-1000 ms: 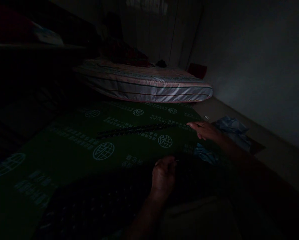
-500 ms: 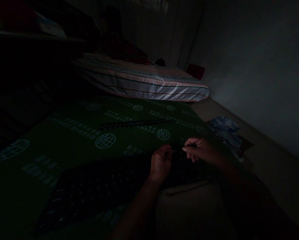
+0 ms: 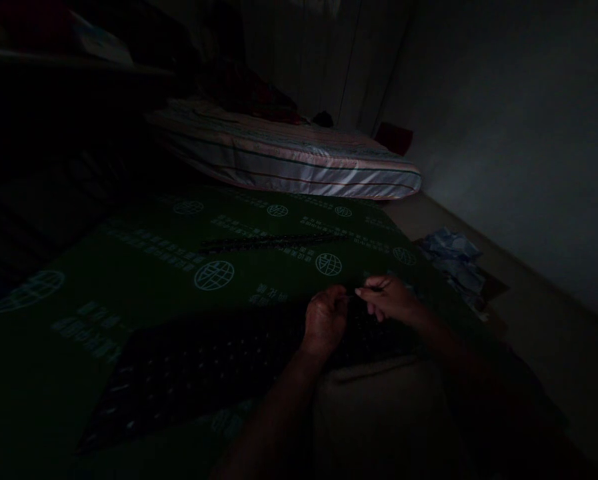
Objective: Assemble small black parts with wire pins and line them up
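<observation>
A long black keyboard lies across the green sheet in front of me, its pale key marks faintly visible. Over its right part, my left hand is closed in a pinch. My right hand faces it from the right, thumb and fingers pressed together. Between the two sets of fingertips shows a tiny pale thing, too small and dark to name. Whether either hand touches the keys cannot be made out.
The green sheet bears white globe logos and lettering. A thin dark strip lies farther back on it. Behind stands a bed with a striped mattress. Crumpled cloth or plastic lies on the floor at right, near a wall.
My right hand has shifted slightly left, bringing its fingertips nearer to my left hand. Both hands stay pinched, and the view has tilted a little.
</observation>
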### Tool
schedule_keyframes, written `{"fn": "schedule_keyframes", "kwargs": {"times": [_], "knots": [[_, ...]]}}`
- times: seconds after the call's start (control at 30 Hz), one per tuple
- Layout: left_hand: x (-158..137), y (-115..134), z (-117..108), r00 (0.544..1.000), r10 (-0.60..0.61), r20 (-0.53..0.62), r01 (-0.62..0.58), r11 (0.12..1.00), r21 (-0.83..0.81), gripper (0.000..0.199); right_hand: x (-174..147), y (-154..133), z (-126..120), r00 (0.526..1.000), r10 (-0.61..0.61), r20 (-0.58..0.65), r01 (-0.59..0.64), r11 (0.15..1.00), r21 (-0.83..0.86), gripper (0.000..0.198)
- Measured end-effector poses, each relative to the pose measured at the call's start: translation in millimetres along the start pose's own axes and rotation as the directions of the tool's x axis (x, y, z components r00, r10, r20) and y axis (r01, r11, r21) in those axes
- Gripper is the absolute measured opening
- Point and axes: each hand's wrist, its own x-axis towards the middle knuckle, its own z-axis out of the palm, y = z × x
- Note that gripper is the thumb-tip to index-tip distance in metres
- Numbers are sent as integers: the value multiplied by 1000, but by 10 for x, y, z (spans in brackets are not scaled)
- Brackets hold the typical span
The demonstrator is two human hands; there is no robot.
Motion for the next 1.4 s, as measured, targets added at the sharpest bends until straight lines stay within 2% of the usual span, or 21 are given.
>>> {"fn": "schedule_keyframes", "kwargs": {"times": [0.2, 0.33, 0.5, 0.63, 0.8, 0.93, 1.0, 1.13, 1.23, 1.4], "knots": [[3, 20, -18, 1000, 10, 19, -10, 1000, 23, 18, 32, -66, 83, 1000, 4, -3, -4, 996, -94, 26], [7, 21, -13, 1000, 10, 29, -11, 999, 49, 17, -7, -22, 111, 993, 31, -112, -32, 999, -2, 24], [-6, 33, -14, 998, 21, 60, -27, 994, 102, 17, -48, 95, 201, 958, 59, -282, -29, 994, 107, 21], [-15, 54, -27, 996, 32, 84, -44, 988, 145, 16, 0, 160, 286, 931, -20, -365, 61, 993, 101, 16], [-19, 75, -42, 991, 62, 117, -88, 968, 235, 18, 31, 199, 343, 866, -161, -473, 189, 982, 12, 6], [-59, 198, -47, 968, 111, 224, -189, 913, 363, 19, 20, 214, 363, 857, -187, -480, 223, 975, 17, 8], [-82, 285, -23, 961, 98, 258, -204, 882, 424, 19, 23, 222, 366, 853, -199, -483, 247, 968, 36, 9], [-88, 362, 80, 972, 71, 222, -168, 874, 457, 27, 44, 244, 366, 856, -171, -488, 256, 960, 112, 9], [-69, 315, 146, 975, 64, 214, -154, 885, 439, 29, 53, 250, 365, 870, -122, -478, 223, 961, 162, 10], [-51, 238, 161, 977, 77, 199, -153, 902, 404, 27, 36, 222, 361, 867, -119, -484, 225, 960, 167, 10]]}}
